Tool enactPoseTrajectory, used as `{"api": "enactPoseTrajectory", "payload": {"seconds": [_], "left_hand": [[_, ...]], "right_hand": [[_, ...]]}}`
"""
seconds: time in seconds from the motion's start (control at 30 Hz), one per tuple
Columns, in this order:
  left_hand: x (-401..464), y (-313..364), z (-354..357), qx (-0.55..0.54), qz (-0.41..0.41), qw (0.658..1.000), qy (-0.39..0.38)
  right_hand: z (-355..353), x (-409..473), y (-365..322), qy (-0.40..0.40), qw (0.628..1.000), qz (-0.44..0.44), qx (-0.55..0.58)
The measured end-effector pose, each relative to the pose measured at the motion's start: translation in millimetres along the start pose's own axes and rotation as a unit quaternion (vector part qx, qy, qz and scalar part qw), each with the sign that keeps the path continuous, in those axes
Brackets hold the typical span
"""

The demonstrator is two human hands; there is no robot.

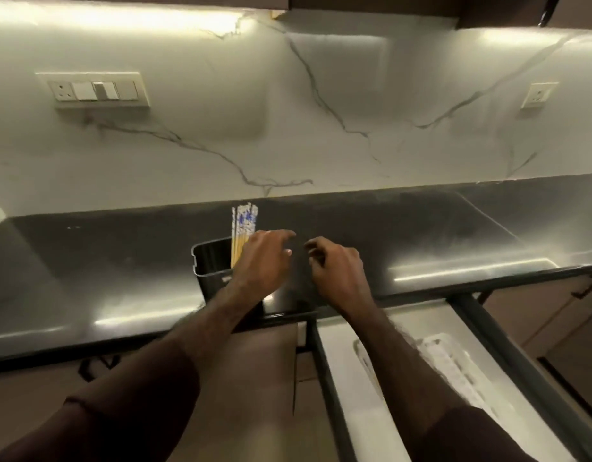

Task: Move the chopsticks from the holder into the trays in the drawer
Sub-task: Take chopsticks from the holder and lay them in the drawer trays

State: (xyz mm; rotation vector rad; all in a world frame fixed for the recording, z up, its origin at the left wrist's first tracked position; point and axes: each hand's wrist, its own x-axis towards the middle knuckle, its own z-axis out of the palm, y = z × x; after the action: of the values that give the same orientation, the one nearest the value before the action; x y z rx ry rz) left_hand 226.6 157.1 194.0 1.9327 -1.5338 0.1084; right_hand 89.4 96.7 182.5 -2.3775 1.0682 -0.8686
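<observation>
A dark rectangular holder (209,273) stands on the black counter near its front edge. Several wooden chopsticks (243,228) with blue-and-white patterned tops stick up from its back right corner. My left hand (263,261) hovers over the holder, just right of the chopsticks, fingers spread and holding nothing. My right hand (338,266) is a little to the right over the counter, fingers loosely curled and empty. Below the counter at the right, the drawer (338,361) is pulled out, with a white tray (454,365) inside, partly hidden by my right forearm.
The glossy black counter (454,241) runs left to right against a white marble backsplash. A switch panel (94,90) and a socket (538,95) sit on the wall. Closed cabinet fronts with dark handles (584,288) flank the drawer.
</observation>
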Motion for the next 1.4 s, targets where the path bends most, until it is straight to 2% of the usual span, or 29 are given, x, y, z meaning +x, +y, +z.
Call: {"api": "enactPoseTrajectory", "payload": {"seconds": [0.2,0.4,0.67,0.83,0.93,1.03,1.17,1.4], "left_hand": [[34,-85,-51,-0.008,-0.025,1.000,-0.005],[61,-136,-60,-0.050,-0.020,0.998,0.010],[94,-180,-34,-0.090,-0.034,0.995,-0.007],[129,-210,-6,-0.128,-0.099,0.983,-0.085],[146,-224,11,-0.194,-0.128,0.967,-0.106],[152,-230,27,-0.296,-0.166,0.932,-0.129],[155,-234,39,-0.352,-0.184,0.910,-0.122],[155,-242,47,-0.359,-0.185,0.908,-0.107]], "right_hand": [[66,50,-72,0.004,1.000,0.002,0.029],[107,88,-101,-0.005,0.999,0.018,0.027],[157,130,-87,-0.028,0.997,0.076,0.017],[178,159,-68,-0.054,0.992,0.110,0.020],[187,171,-58,-0.072,0.990,0.118,0.000],[193,176,-47,-0.083,0.988,0.129,-0.006],[205,176,-42,-0.089,0.986,0.143,0.003],[211,177,-37,-0.086,0.984,0.155,0.017]]}}
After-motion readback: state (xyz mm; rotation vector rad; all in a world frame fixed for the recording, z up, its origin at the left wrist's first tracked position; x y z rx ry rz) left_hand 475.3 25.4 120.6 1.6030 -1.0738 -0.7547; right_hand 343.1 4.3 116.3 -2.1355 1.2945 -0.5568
